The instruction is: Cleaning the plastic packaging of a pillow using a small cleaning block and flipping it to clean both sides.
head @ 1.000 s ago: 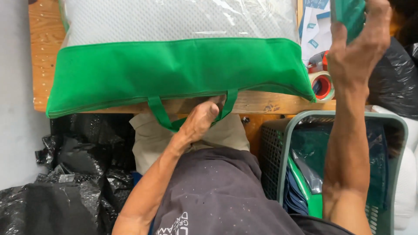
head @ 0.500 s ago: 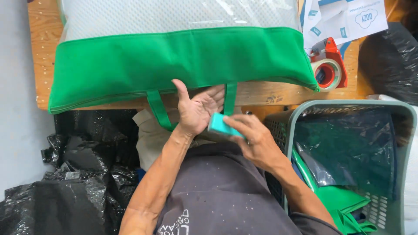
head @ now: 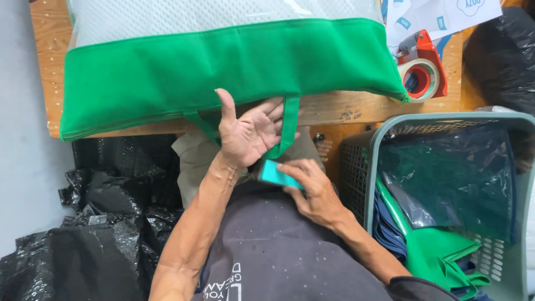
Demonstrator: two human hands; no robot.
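Fingers of the left hand [head: 245, 134] spread wide, palm up, holding nothing, at the wooden worktop's [head: 47, 67] front edge inside the handle loop [head: 287, 131] of the green zippered bag [head: 223, 69]. Just right, the right hand [head: 312, 192] pinches a small teal card [head: 277, 176]. Farther right sits a red tape dispenser [head: 422, 69], above a grey basket [head: 362, 167].

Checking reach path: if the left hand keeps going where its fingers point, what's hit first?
Probably the green fabric carry handle of the green zipped bag; left hand fingers point toward it, though depth is unclear.
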